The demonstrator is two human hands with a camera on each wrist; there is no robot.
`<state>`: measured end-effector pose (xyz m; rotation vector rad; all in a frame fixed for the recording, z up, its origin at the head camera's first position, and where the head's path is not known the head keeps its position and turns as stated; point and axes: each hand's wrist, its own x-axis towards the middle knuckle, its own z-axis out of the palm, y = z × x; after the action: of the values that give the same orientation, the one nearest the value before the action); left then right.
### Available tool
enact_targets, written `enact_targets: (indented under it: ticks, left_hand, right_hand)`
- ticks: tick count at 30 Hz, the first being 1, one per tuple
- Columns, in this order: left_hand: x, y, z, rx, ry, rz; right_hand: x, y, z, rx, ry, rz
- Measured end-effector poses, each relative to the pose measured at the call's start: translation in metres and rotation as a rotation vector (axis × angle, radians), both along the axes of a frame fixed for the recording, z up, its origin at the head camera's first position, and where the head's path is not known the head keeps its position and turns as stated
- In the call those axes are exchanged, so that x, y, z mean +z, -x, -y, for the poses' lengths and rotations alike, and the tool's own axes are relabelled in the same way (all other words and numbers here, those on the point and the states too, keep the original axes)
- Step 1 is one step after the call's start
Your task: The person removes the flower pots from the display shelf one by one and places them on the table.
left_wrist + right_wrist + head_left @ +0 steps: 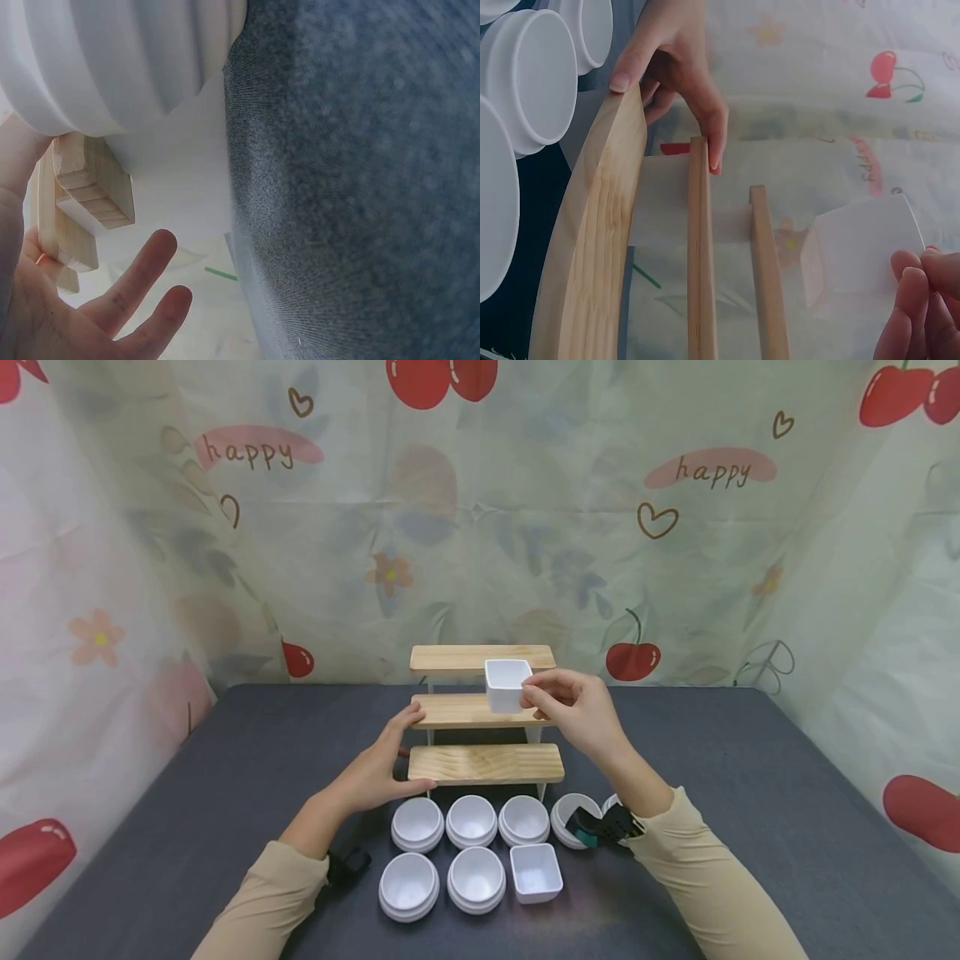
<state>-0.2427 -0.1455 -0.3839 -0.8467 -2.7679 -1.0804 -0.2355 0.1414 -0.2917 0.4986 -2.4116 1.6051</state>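
A white square cup (508,683) is pinched at its right side by my right hand (573,706), thumb against fingers. In the right wrist view, this cup (859,247) hangs apart from the boards of a three-tier wooden display stand (486,763). My left hand (382,760) holds the stand's left end. Its thumb is on the lowest board's front edge, and a finger lies over the end of the middle board; two other fingers stick out straight in the left wrist view. White legs join the boards.
Before the stand, several round white bowls (476,881) and another square white cup (536,873) stand in two rows. My right wrist partly covers the bowls at the right end. A dark cloth (300,727) covers the table, with printed curtains (480,560) behind and beside it.
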Motion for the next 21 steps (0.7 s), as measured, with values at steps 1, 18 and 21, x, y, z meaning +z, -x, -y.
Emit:
enact_targets:
  ticks: [1,18,21]
  left_hand:
    - [0.000,0.000,0.000,-0.001,0.000,-0.002]
    - [0.000,0.001,0.000,-0.003,-0.008,0.003]
    - [0.000,0.001,0.001,0.001,-0.001,0.004]
  right_hand:
    - [0.000,-0.001,0.000,-0.002,0.000,0.003]
    - [-0.001,-0.010,-0.007,-0.003,0.000,0.000]
    - [-0.001,-0.011,-0.008,-0.006,0.007,0.006]
